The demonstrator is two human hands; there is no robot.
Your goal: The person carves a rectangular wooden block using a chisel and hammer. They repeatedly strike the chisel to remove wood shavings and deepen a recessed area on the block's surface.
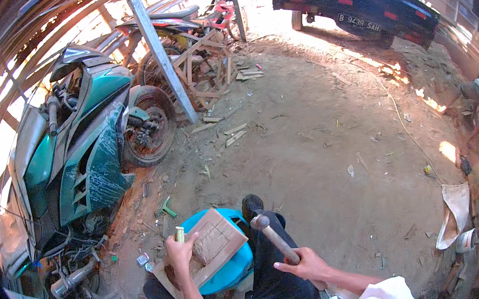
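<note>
My left hand (pixel 180 255) is closed around a tool with a short yellow-green handle (pixel 179 233), probably a chisel; its lower end is hidden. That hand rests over a brown wooden board (pixel 221 238) with pencil-like lines and a carved hollow. The board lies tilted across a blue plastic stool (pixel 236 269) between my legs. To the right, my right hand (pixel 304 264) grips a hammer (pixel 281 244) by its wooden handle. The hammer's metal head is raised, apart from the board and the yellow-green handle.
A green and black motorbike (pixel 89 149) stands close on the left, beside a slanted post (pixel 161 55). Behind it is another motorbike (pixel 178 23). A dark truck bed (pixel 353 3) is at the back right. Wood scraps (pixel 236 137) litter the dirt ground. Someone's arm (pixel 474 133) shows at the right edge.
</note>
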